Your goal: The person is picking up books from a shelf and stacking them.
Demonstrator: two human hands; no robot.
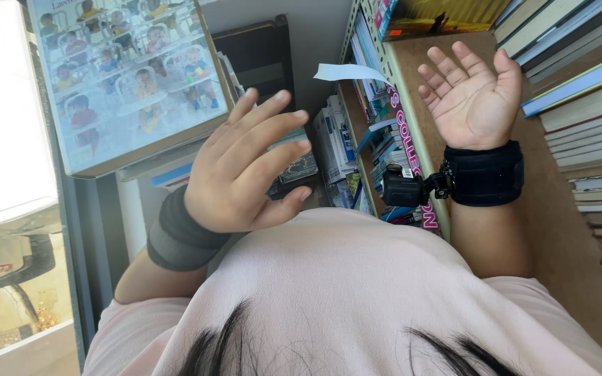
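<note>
The left hand is raised before the chest, back toward the camera, fingers spread and slightly curled, holding nothing; a grey band wraps its wrist, and behind it leans a framed picture of seated children. The right hand is lifted palm up over the brown shelf top, fingers fanned wide and empty, a black strap with a small camera on the wrist; stacked books lie just beside it, with magazines lower between the hands.
</note>
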